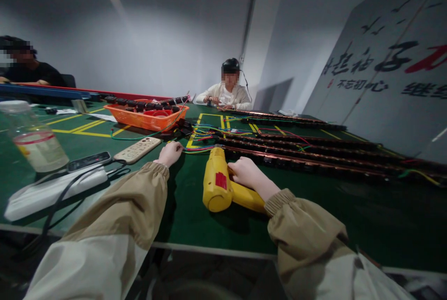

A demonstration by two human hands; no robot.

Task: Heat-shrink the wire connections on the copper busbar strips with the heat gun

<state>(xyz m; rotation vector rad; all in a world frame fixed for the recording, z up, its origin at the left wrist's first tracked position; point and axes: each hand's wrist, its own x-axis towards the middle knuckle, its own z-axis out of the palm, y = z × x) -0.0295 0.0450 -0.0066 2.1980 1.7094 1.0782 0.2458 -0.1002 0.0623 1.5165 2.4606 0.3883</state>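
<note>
My right hand (246, 173) is wrapped round the handle of a yellow heat gun (218, 183) with a red label. Its front end faces away from me, toward a bundle of coloured wires (200, 150). At the left end of that bundle, my left hand (170, 153) is closed, its fingers pressed on the wires; the fingertips are partly hidden. The wires run right to long dark bars with copper-coloured strips (279, 160), which lie across the green table (244, 239).
An orange basket (143, 120) holds dark segmented parts. Left of my left hand lie a beige remote control (137, 150), a dark remote (89, 161), a white power strip (56, 193) with cables, and a jar (38, 144). Two people sit beyond, one at far left (38, 71), one opposite (225, 92).
</note>
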